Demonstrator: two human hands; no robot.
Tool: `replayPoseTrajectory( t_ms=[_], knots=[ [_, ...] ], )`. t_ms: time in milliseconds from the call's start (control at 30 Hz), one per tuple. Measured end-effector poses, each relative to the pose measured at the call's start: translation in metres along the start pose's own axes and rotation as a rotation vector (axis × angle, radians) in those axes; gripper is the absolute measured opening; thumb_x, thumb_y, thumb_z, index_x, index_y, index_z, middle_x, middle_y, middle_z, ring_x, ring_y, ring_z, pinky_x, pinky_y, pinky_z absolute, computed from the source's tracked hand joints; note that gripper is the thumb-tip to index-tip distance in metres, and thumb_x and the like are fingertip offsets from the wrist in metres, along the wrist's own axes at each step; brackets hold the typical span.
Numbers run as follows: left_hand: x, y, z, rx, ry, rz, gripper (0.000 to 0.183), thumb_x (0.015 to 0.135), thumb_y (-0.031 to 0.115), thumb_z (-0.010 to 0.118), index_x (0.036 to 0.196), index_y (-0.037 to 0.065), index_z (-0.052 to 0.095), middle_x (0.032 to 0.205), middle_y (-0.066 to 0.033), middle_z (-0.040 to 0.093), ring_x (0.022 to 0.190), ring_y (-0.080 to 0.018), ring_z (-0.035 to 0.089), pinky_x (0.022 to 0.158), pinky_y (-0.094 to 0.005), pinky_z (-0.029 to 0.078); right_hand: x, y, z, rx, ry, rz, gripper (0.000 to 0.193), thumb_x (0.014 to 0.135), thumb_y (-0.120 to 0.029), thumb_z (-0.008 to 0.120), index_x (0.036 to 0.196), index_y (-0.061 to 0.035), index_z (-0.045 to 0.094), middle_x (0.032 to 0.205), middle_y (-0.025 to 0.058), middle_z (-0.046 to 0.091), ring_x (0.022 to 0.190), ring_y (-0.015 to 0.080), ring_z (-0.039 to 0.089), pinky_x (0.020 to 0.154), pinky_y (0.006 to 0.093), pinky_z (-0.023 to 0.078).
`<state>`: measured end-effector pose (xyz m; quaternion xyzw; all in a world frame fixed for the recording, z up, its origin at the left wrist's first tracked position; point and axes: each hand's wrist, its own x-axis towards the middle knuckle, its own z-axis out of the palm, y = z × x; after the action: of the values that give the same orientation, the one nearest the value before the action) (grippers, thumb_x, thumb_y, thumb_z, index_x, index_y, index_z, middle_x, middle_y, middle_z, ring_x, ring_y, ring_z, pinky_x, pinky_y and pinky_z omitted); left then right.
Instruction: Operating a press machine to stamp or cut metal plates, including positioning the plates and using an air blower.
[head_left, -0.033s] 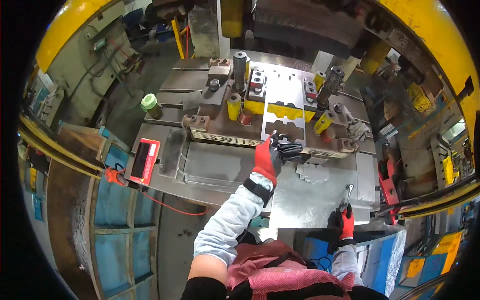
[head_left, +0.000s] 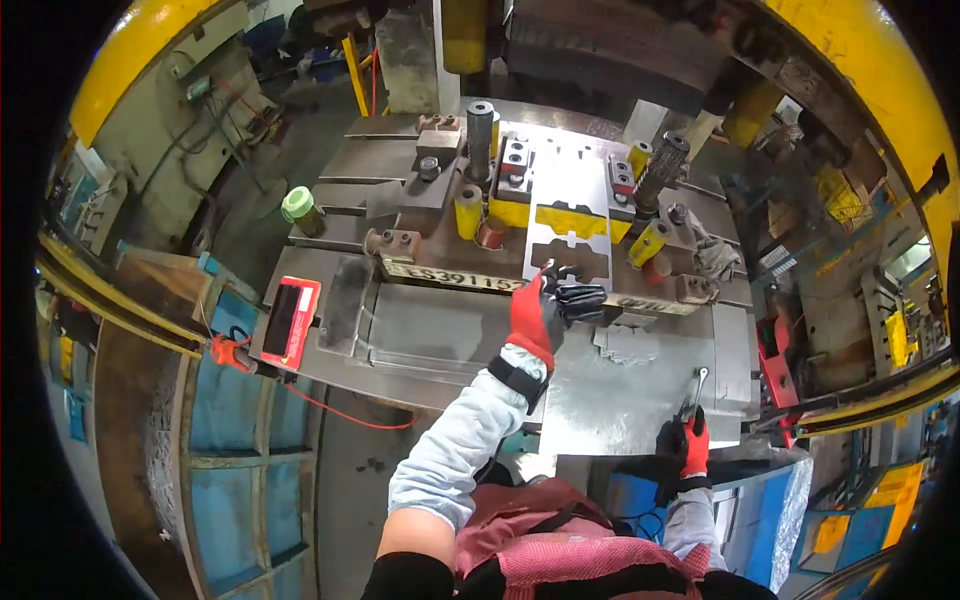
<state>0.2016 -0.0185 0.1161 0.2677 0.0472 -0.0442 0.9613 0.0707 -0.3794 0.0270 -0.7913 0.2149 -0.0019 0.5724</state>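
My left hand [head_left: 556, 305], in a red and black glove, is at the near end of a flat sheet-metal strip [head_left: 570, 190] with cut-outs. Its thumb and fingers close at the strip's edge; the exact contact is partly hidden by the dark glove. The strip lies across a die block with yellow parts [head_left: 514, 213]. At the near right, my right hand [head_left: 694, 445], gloved alike, closes around a slim ring-ended wrench [head_left: 700, 385]. The wrench points away from me over a shiny metal plate [head_left: 610, 400], near its right side.
Dark guide posts [head_left: 480, 140] and yellow cylinders [head_left: 467, 212] rise around the die. A green-lidded jar [head_left: 300, 208] stands left. A red-framed device [head_left: 290, 322] lies on the near left corner. Jagged thin metal pieces [head_left: 625, 343] rest on the plate; a grey rag [head_left: 714, 260] lies right.
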Motion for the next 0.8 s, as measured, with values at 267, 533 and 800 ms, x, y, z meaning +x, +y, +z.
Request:
replayPoseTrajectory(
  t_ms=[267,533,800],
  knots=[
    [-0.002,0.001,0.006,-0.017,-0.052,0.022,0.047,0.092,0.036,0.03,0.109,-0.004,0.048,0.092,-0.0207,0.06,0.081,-0.0305,0.062,0.071,-0.0408,0.052,0.008,-0.008,-0.004,-0.002,0.017,-0.07,0.059,0.076,-0.009,0.058,0.13,-0.0102,0.035,0.078,0.0027,0.056,0.057,0.0092,0.048,0.051,0.0232,0.041],
    [-0.002,0.004,0.008,-0.005,0.009,-0.003,0.043,0.092,0.033,0.033,0.107,-0.003,0.049,0.089,-0.0216,0.061,0.075,-0.0305,0.063,0.067,-0.0402,0.053,0.025,-0.238,0.112,-0.436,-0.346,-0.795,0.064,0.069,-0.008,0.061,0.128,-0.0105,0.039,0.075,0.0116,0.057,0.063,0.0215,0.054,0.061,0.0331,0.044],
    [0.015,-0.014,-0.009,-0.021,0.12,0.051,0.032,0.088,0.031,0.045,0.09,0.001,0.057,0.073,-0.0128,0.061,0.061,-0.0219,0.06,0.053,-0.0323,0.048,0.112,-0.341,0.216,-0.882,-0.329,-0.883,0.056,0.069,-0.025,0.059,0.121,-0.0086,0.046,0.091,0.018,0.06,0.087,0.0302,0.057,0.076,0.0369,0.043]
  ],
)
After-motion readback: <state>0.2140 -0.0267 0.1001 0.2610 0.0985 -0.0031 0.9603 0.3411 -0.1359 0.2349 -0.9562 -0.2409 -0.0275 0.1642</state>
